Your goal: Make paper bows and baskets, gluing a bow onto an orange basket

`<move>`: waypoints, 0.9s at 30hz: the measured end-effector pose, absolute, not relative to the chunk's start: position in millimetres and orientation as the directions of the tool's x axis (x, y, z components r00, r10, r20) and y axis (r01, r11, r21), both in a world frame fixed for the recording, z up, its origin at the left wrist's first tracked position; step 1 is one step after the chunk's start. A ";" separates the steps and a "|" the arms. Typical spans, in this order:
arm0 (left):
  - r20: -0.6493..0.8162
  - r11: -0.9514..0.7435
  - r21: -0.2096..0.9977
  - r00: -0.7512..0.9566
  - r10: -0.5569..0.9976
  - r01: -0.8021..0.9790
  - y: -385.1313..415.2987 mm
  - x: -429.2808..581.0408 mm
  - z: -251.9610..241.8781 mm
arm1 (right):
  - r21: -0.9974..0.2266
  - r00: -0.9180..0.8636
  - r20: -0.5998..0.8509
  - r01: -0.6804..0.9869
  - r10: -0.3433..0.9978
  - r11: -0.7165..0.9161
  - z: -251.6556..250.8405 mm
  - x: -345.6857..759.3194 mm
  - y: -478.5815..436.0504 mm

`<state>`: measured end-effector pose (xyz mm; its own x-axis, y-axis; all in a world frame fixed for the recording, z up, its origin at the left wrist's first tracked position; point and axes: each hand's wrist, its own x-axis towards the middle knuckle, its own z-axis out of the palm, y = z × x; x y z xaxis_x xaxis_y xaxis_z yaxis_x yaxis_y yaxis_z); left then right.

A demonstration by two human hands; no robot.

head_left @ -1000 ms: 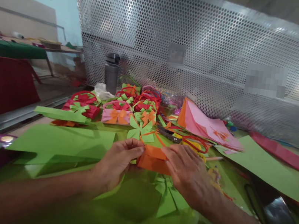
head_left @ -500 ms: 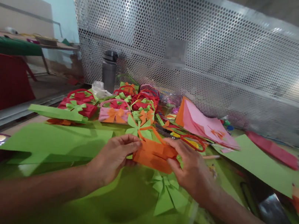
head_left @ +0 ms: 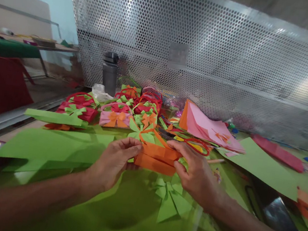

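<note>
Between my two hands is a small orange paper bag (head_left: 157,158) with an orange strip handle on top. My left hand (head_left: 120,157) pinches its left end between thumb and fingers. At the other end my right hand (head_left: 192,169) grips the bag, index finger along the top and thumb at the side. Just behind it lies a green paper bow (head_left: 136,128). Below the bag, a second green paper bow (head_left: 170,199) rests on the green table surface (head_left: 127,219). Scissors with red handles (head_left: 198,145) lie behind my right hand.
Finished paper bags with bows, such as a pink bag (head_left: 115,119), stand at the back beside a grey bottle (head_left: 109,74). Green sheets (head_left: 57,145) lie left, pink sheets (head_left: 210,126) right. A dark shiny object (head_left: 280,215) lies right. A perforated metal panel (head_left: 198,33) rises behind.
The whole view has shifted slightly. Both hands keep their hold on the orange paper bag, which is tipped a little differently; its lower front fold shows more evenly.
</note>
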<state>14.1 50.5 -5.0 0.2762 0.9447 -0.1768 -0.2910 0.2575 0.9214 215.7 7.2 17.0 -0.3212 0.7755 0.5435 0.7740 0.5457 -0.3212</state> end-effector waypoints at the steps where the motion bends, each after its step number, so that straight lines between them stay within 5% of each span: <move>1: -0.175 0.255 0.922 0.275 0.945 -0.292 50.4 13.9 -4.9 | -0.327 -0.320 0.544 0.771 0.776 0.547 18.0 216.1 7.3; 16: -0.208 0.306 0.900 0.309 0.928 -0.312 46.5 16.2 -5.3 | -0.172 -0.420 0.638 0.740 0.646 0.650 10.3 215.6 10.6; 27: -0.199 0.311 0.889 0.328 0.924 -0.336 51.1 13.1 -7.8 | -0.171 -0.466 0.623 0.702 0.628 0.691 12.7 215.8 8.3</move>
